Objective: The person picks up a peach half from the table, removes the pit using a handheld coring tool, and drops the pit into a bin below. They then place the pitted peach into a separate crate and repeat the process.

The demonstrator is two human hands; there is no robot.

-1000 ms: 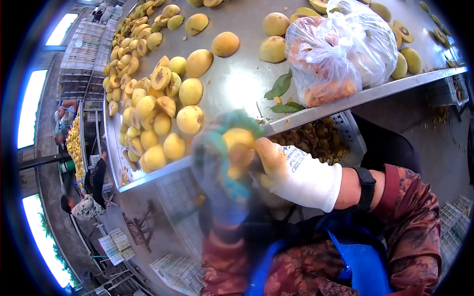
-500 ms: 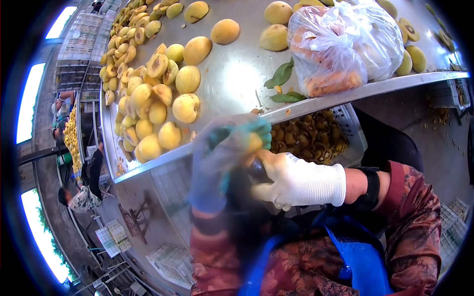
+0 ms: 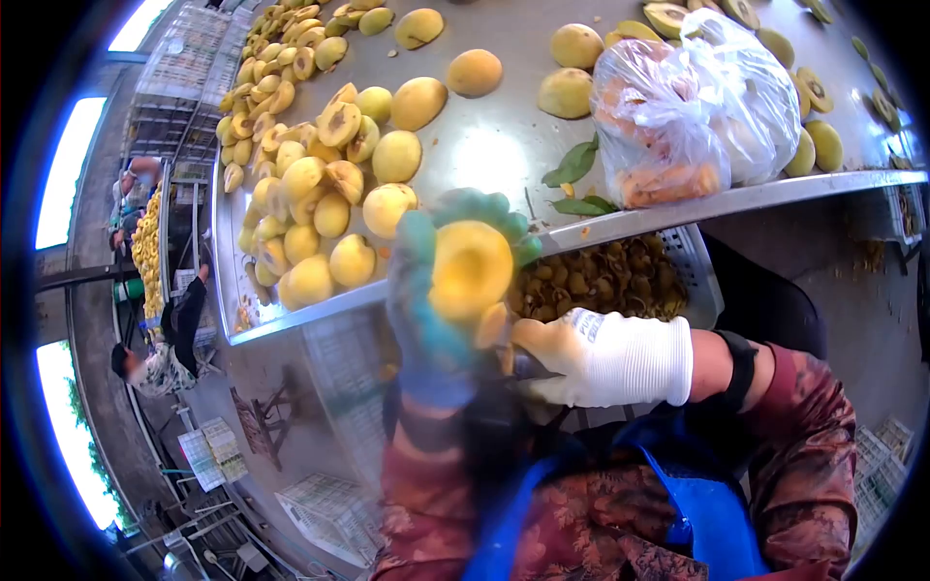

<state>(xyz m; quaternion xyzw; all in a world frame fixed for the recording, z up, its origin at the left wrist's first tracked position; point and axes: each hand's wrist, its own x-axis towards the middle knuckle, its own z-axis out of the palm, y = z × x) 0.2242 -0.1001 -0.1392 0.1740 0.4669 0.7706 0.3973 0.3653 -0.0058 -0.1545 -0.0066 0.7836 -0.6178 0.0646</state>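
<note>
A halved yellow peach [image 3: 472, 268] lies in my left hand [image 3: 418, 300], its hollowed cut face turned up. That hand wears a teal and blue-grey glove, and its fingers curl round the fruit; motion blurs it. Close by on the right is my right hand [image 3: 605, 356], in a white knit glove, closed round a dark-handled tool [image 3: 528, 366] whose working end is mostly hidden. The right fingertips are right at the lower edge of the peach half. Both hands are in front of the metal table's edge, over a crate [image 3: 699, 276] holding brown peach stones and scraps.
On the metal table [image 3: 494, 184] lie a pile of yellow peaches and halves [image 3: 315, 203], green leaves [image 3: 572, 167] and a clear plastic bag [image 3: 668, 116] with orange contents. Another person [image 3: 165, 368] works far left beside a second fruit-covered table. Plastic crates [image 3: 325, 513] stand on the floor.
My left hand has turned, so the hollow of the peach half now faces up in view. My right hand has stayed close beside it, still on the tool. The whole view has shifted slightly.
</note>
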